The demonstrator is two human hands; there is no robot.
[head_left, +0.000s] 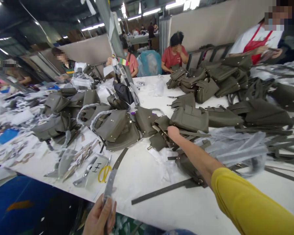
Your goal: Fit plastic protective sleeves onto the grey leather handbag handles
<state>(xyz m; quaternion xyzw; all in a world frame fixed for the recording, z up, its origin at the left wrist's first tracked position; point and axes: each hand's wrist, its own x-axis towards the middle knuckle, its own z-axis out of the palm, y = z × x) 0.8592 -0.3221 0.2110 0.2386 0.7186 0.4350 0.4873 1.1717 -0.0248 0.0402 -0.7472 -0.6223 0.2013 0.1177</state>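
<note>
My left hand [99, 217] is at the table's near edge, fingers closed on the end of a long grey strap [110, 182] wrapped in clear film. My right arm, in a yellow sleeve, stretches out over the white table [142, 169]. My right hand [173, 132] reaches into a pile of olive-grey handbags [189, 119] and touches one of them; its fingers are hidden behind the wrist. More handbags [112, 125] lie to the left of it.
Yellow-handled scissors [104, 173] and plastic-wrapped strips [75, 161] lie near my left hand. Loose grey straps [161, 191] cross the table in front. Clear plastic wrap [237, 148] is heaped at right. Several other people work along the far side.
</note>
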